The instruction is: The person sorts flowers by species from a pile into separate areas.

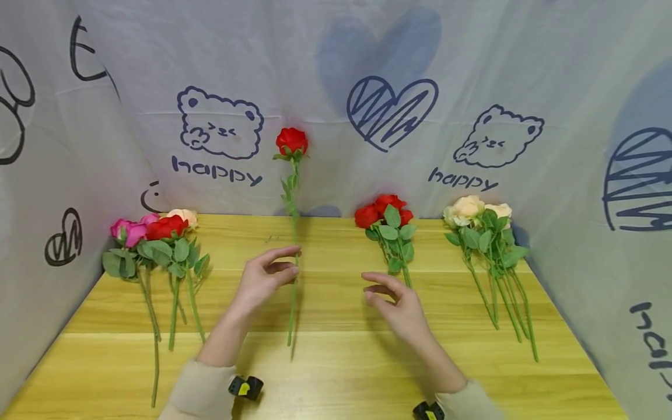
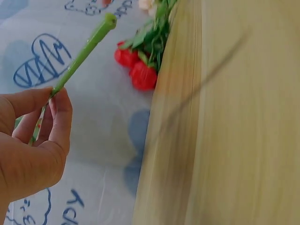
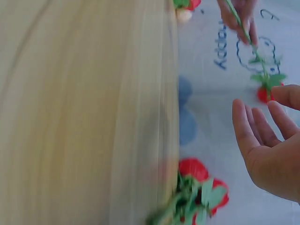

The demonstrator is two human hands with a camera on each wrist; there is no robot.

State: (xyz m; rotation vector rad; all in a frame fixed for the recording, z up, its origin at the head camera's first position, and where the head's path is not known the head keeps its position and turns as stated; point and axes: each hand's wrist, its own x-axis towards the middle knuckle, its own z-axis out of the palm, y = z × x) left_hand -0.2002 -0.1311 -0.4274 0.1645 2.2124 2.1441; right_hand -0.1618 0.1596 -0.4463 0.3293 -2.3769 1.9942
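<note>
Red rose [image 1: 291,143] is over the worktop [image 1: 346,367], its stem [image 1: 291,309] pinched by fingers of the left hand [image 1: 266,277]; fingers of the right hand [image 1: 401,309] are loosely spread, empty. Probably the rose is light, its petals [image 1: 294,137] soft: better hold the stiff stem.

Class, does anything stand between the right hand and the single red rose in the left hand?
Nothing visible does. In the head view, only tabletop shows between the right hand and the red rose's stem; the left hand pinches that stem from the opposite side.
</note>
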